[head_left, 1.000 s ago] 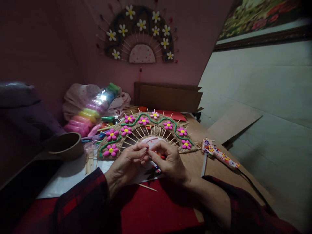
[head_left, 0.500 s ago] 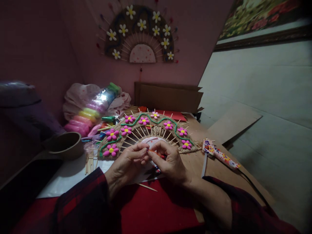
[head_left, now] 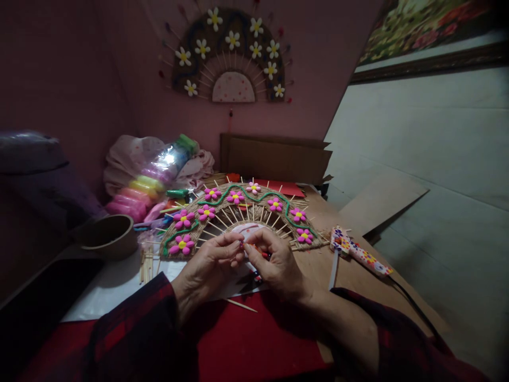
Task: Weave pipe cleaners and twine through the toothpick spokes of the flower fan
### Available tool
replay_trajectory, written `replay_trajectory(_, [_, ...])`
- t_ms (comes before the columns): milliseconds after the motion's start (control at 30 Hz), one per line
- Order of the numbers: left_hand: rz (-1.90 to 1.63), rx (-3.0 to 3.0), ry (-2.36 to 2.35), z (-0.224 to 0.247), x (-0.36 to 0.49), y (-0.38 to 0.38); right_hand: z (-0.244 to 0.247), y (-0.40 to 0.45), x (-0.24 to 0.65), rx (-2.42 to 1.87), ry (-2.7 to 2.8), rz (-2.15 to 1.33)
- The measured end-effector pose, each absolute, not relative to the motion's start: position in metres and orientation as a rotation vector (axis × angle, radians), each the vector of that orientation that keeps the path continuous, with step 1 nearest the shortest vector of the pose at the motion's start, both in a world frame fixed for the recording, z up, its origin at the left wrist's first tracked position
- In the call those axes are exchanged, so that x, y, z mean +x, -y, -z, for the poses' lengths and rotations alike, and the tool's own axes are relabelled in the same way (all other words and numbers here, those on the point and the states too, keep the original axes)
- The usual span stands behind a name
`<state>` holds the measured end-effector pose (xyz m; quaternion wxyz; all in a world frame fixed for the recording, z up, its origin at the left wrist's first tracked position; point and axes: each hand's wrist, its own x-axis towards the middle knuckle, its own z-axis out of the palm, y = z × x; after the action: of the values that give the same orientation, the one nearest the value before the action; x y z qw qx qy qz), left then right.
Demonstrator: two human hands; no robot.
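Orange strand (head_left: 261, 252) slants down rightward, held in right grip (head_left: 246, 246), left grip (head_left: 240, 244) pinched narrow.

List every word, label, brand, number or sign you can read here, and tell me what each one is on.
There is no readable text here.
Bag of coloured packs: glare and blur; any print is too unclear to read.
Small piece at the fingertips of the left hand and right hand: too small to tell.
Glue gun: flower pattern, no lettering visible.
Cardboard: no visible markings.
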<state>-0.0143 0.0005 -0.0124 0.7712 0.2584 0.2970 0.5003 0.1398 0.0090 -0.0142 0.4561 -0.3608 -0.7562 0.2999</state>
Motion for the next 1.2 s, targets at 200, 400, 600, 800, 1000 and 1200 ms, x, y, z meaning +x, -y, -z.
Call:
replay_trajectory(200, [-1.092, 0.551, -0.639, 0.0121, -0.0145, 0.0, 0.0151, -0.0094, 0.1396, -0.862, 1.863, -0.719])
replay_trajectory(400, [-1.09, 0.545, -0.641, 0.0121, -0.015, 0.0006, 0.0133, -0.0081, 0.1394, -0.885, 1.89, -0.676])
replay_trajectory(600, [-1.093, 0.558, -0.631, 0.0108, -0.015, 0.0008, 0.0129, -0.0075, 0.1394, -0.907, 1.886, -0.673])
replay_trajectory(800, [-1.085, 0.566, -0.611, 0.0126, -0.0149, -0.0006, 0.0147, -0.0092, 0.1399, -0.888, 1.892, -0.652])
replay_trajectory(1000, [-1.086, 0.567, -0.615, 0.0139, -0.0156, -0.0002, 0.0143, -0.0081, 0.1396, -0.886, 1.904, -0.652])
replay_trajectory(1200, [-1.086, 0.571, -0.621, 0.0141, -0.0157, 0.0002, 0.0143, -0.0074, 0.1398, -0.892, 1.888, -0.688])
